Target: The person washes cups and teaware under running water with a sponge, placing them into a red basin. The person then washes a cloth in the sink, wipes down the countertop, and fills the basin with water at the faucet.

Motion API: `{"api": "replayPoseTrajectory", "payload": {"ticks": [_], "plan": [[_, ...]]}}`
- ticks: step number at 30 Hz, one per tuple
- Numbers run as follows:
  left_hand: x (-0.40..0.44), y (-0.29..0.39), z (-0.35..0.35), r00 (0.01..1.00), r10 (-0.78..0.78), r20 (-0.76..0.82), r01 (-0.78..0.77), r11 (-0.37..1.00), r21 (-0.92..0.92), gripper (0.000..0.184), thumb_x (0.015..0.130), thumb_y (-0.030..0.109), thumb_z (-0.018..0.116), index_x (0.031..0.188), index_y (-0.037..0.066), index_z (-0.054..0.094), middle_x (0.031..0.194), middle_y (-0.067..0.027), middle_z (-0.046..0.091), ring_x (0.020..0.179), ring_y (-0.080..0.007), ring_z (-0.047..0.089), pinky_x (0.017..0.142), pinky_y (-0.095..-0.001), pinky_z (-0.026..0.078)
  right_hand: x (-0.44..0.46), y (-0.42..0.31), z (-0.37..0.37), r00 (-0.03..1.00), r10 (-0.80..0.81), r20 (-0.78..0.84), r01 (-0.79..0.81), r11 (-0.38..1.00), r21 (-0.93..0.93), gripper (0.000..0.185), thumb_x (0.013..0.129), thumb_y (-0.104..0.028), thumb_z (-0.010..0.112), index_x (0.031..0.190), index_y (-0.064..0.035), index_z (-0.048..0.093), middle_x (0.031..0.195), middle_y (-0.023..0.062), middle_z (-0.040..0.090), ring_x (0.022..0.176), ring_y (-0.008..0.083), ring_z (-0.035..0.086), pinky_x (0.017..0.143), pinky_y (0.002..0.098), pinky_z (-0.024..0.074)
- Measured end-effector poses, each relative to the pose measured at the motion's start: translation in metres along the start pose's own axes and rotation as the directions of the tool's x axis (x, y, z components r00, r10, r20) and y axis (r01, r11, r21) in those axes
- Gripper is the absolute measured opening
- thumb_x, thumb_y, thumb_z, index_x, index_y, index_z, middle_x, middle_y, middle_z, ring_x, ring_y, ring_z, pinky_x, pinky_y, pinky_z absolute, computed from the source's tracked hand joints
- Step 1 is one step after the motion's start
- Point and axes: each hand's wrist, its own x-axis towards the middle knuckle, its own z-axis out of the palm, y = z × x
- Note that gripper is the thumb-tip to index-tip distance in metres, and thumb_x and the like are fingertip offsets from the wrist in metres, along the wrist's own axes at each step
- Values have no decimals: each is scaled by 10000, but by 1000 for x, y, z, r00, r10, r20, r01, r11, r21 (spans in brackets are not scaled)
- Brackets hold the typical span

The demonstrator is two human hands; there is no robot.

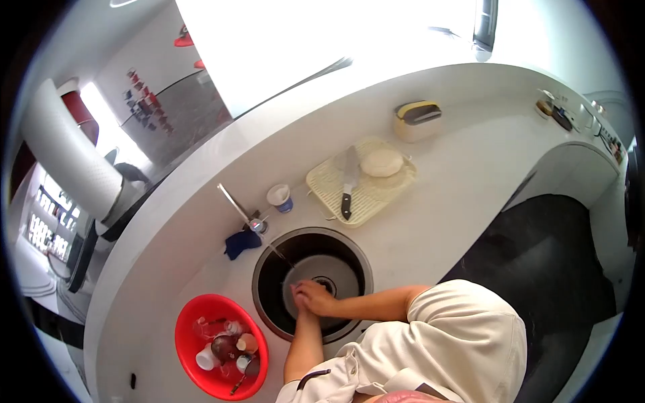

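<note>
A long, curved white counter point(430, 221) with a raised rim on its far side sweeps across the room, dark floor point(537, 262) showing to the right. Set into it, near the middle, is a round dark sink point(366, 282) with a drain in its base. The right hand point(318, 299) and left hand point(296, 293) are together over the sink, the right laid across the left at the wrist; how the fingers are bent is too small to tell. At the sink's far left edge stands a faucet point(257, 226), a thin stream of water point(278, 254) falling from it towards the hands. A dark blue cloth point(242, 244) lies just left of the faucet, and a white and blue cup point(280, 198) stands just to its right. Near left, beside the sink, a red basin point(184, 336) holds a white cup point(207, 359) and other small containers. Farther right, a ridged cream board point(376, 200) carries a knife point(349, 180) with a black handle and a pale round item point(381, 162). Beyond it is a cream container point(416, 127) with a yellow edge.
</note>
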Motion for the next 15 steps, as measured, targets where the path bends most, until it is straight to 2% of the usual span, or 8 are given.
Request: {"api": "replayPoseTrajectory", "payload": {"ticks": [1,3,4,6,7,10,12,15], "plan": [[-6,0,27,960,-38,-276,72,991,114,587,871,633,365,1164,158,549,1196,-70,558,1131,-272,510,969,-464,389,-3,-17,-10,1000,10,-11,-10,1000,-9,290,808,-293,618,933,-33,652,1090,177,595,993,374,560,855,451,445],[-12,1,57,915,-79,-395,149,977,151,584,872,632,364,1164,160,547,1187,-67,560,1122,-272,514,960,-464,395,-2,-46,-34,941,-130,311,222,934,-279,270,787,-279,623,933,-54,656,1154,158,574,1022,349,556,835,434,460],[-14,1,69,895,-100,-435,183,971,153,583,872,631,364,1164,160,546,1183,-65,562,1118,-271,517,956,-465,398,6,-42,-38,942,-118,314,211,936,-283,270,787,-279,623,933,-54,656,1154,158,574,1022,349,556,835,434,460],[-12,0,92,857,-132,-498,237,959,154,579,874,629,363,1163,161,544,1174,-62,564,1109,-271,521,948,-465,403,39,-26,-38,887,260,381,-116,925,-362,317,819,-372,583,996,-119,660,1194,138,565,1090,356,529,876,446,452],[-12,-1,103,832,-137,-538,249,958,142,578,874,629,362,1163,162,543,1169,-61,566,1104,-271,523,944,-465,406,49,-19,-33,889,261,376,-119,924,-362,317,819,-372,583,996,-119,660,1194,138,565,1090,356,529,876,446,452],[-12,-3,124,736,-86,-672,205,974,99,591,867,640,373,1191,169,522,1167,-45,567,1099,-265,528,932,-467,417,68,0,-21,839,428,335,-339,894,-294,370,790,-433,608,1020,-149,661,1177,150,579,1074,359,541,881,432,453],[-17,-1,151,787,-24,-617,163,972,170,625,850,660,401,1229,173,503,1211,-41,553,1116,-260,525,939,-458,420,70,15,-15,727,574,377,-565,812,-147,477,781,-483,605,1113,-140,625,1164,174,590,1063,367,555,899,422,448],[-10,-1,89,815,-8,-579,201,942,269,730,823,730,342,1319,205,445,1331,-43,474,1211,-284,447,1007,-469,339,56,37,-6,770,592,238,-548,804,-230,566,787,-516,587,1203,-132,571,1200,186,572,1100,369,541,945,417,423]]}}
